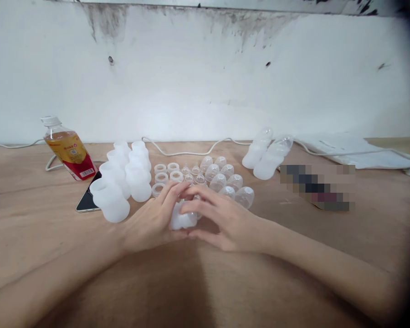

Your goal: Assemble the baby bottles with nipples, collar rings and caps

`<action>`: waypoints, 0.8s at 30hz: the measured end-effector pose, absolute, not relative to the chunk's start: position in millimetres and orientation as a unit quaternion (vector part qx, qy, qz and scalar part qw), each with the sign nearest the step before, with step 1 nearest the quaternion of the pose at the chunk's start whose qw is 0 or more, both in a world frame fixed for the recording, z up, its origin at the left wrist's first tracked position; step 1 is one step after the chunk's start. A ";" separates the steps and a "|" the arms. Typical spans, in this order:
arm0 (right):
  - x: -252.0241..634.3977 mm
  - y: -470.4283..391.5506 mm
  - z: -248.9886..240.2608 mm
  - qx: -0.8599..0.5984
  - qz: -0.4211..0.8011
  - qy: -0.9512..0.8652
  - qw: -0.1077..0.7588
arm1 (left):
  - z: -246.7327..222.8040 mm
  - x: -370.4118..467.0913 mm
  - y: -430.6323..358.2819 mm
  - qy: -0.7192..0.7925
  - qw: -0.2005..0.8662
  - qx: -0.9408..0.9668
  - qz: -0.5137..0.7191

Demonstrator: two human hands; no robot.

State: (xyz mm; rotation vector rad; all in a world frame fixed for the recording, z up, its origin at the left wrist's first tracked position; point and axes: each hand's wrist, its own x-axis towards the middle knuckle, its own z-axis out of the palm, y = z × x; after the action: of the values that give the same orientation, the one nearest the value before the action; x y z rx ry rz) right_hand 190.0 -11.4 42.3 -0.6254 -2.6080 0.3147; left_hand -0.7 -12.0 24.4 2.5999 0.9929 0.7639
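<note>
My left hand (153,218) and my right hand (225,218) meet at the middle of the table, fingers curled around a frosted white baby bottle (183,219). Fingers cover much of this bottle, so its top cannot be made out. Just beyond the hands are white rings (161,177), clear nipples (195,169) and rows of clear domed caps (217,182). Several open frosted bottle bodies (114,205) stand in two rows to the left of my left hand. Two capped baby bottles (268,159) are at the back right.
A drink bottle (70,152) with a red and yellow label stands at the left, beside a dark phone (88,200). A white cable (187,155) runs along the wall. White sheeting (351,152) and a blurred-out object (316,187) lie at the right.
</note>
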 end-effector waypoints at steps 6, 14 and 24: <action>184.6 -17.8 48.5 -0.404 0.249 -0.871 0.127 | 19.2 1.8 -15.7 0.361 0.068 0.908 0.202; 198.1 -8.3 52.4 -0.086 0.007 -0.987 0.135 | 29.3 -1.2 -18.1 0.328 0.166 0.897 0.247; 217.8 2.6 67.5 -0.192 -0.176 -0.942 0.213 | 64.1 -24.0 -9.8 0.335 0.051 0.923 0.185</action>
State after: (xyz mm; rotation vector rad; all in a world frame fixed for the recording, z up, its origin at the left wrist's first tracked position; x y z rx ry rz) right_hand 217.8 2.6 67.5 -0.5319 -2.6147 -0.4893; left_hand -24.0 -9.8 64.1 2.8076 1.0195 0.5622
